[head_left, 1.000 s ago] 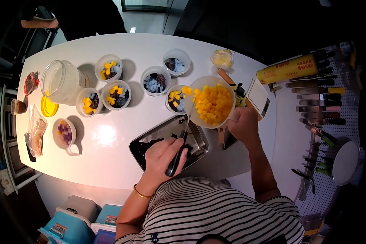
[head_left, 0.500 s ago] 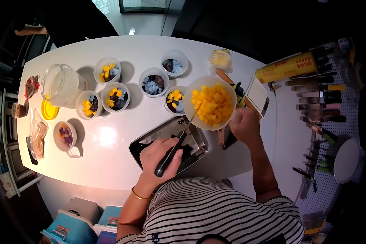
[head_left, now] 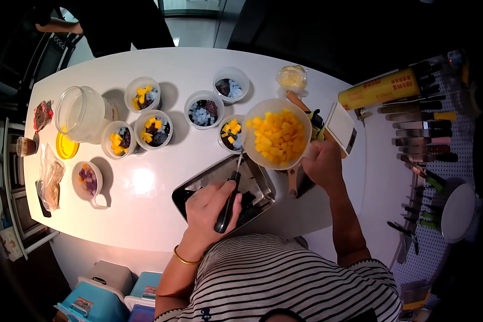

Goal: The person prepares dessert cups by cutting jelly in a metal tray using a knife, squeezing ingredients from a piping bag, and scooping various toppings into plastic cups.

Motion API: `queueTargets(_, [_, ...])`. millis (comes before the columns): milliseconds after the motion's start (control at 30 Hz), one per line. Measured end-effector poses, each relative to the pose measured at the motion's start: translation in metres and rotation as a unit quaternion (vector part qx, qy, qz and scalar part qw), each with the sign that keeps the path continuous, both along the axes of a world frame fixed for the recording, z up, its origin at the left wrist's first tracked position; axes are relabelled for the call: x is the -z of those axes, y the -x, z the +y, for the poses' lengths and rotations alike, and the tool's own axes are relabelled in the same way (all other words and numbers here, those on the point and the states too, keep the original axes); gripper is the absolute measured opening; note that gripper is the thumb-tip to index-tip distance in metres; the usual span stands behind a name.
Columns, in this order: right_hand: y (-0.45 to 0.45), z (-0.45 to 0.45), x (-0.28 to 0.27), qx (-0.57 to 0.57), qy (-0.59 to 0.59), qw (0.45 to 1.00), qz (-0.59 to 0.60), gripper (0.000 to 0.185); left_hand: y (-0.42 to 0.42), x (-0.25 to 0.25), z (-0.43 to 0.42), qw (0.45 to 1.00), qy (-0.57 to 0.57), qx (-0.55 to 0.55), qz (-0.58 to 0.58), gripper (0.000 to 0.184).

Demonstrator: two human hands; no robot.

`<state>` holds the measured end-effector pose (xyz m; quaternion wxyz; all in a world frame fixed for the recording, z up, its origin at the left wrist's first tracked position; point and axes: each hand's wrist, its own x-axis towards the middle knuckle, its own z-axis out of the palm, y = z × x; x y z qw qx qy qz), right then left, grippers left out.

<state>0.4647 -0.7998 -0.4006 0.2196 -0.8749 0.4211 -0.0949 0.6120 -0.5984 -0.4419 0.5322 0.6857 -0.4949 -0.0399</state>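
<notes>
My left hand (head_left: 209,212) grips the black handle of a knife (head_left: 228,206) over a metal tray (head_left: 263,188) that holds dark jelly pieces. The knife's thin blade points up toward the rim of a clear cup of yellow cubes (head_left: 278,138). Wrapped round that cup's handle is my right hand (head_left: 323,165). Partly behind the big cup stands a small tub (head_left: 229,134) with yellow cubes on dark and pale pieces. Two tubs without yellow cubes, one nearer (head_left: 204,110) and one farther (head_left: 231,86), stand beyond the tray.
Three tubs with yellow cubes, one of them here (head_left: 154,130), stand left of centre. Further left are a large clear jar (head_left: 83,115), a yellow lid (head_left: 67,146) and a cup of purple pieces (head_left: 87,178). A scale (head_left: 339,129) lies at right. A person (head_left: 118,27) stands across the table.
The knife has moved from inside the big cup's rim to below it. Yellow cubes at the cup's left edge one second ago no longer hang over the small tub.
</notes>
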Motion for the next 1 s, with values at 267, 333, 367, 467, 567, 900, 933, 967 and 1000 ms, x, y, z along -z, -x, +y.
queueTargets(267, [-0.003, 0.004, -0.008, -0.012, -0.004, 1.0, 0.006, 0.019, 0.005, 0.0, 0.002, 0.998, 0.06, -0.003, -0.019, 0.024])
queueTargets(333, [-0.002, 0.005, -0.007, -0.013, -0.006, 1.0, 0.005, 0.018, 0.009, -0.002, 0.0, 1.0, 0.023, 0.007, -0.003, 0.02])
queueTargets(367, [-0.002, 0.005, -0.006, -0.012, -0.008, 1.0, 0.003, 0.018, 0.01, 0.002, -0.003, 1.0, 0.013, 0.005, -0.004, 0.02])
queueTargets(467, [0.004, 0.002, 0.001, -0.028, 0.011, 1.0, -0.002, 0.017, 0.01, 0.01, 0.0, 0.999, 0.019, -0.038, -0.026, 0.024])
queueTargets(567, [0.003, 0.004, -0.005, -0.015, 0.015, 0.999, 0.031, 0.018, 0.008, 0.007, 0.003, 0.998, 0.01, -0.054, -0.017, 0.024])
queueTargets(900, [0.011, -0.001, -0.004, -0.02, 0.036, 0.999, 0.034, 0.016, 0.016, -0.001, -0.011, 0.997, 0.048, 0.03, 0.049, 0.022])
queueTargets(933, [0.01, 0.0, -0.004, -0.027, 0.04, 0.999, 0.024, 0.016, 0.016, 0.001, -0.014, 0.998, 0.019, 0.038, 0.053, 0.022])
queueTargets(967, [0.009, 0.0, -0.004, -0.034, 0.044, 0.998, 0.014, 0.015, 0.016, 0.001, -0.015, 0.998, 0.02, 0.038, 0.052, 0.022])
queueTargets(1000, [0.009, 0.0, -0.005, -0.033, 0.045, 0.998, 0.013, 0.015, 0.015, 0.001, -0.015, 0.998, 0.015, 0.033, 0.054, 0.022])
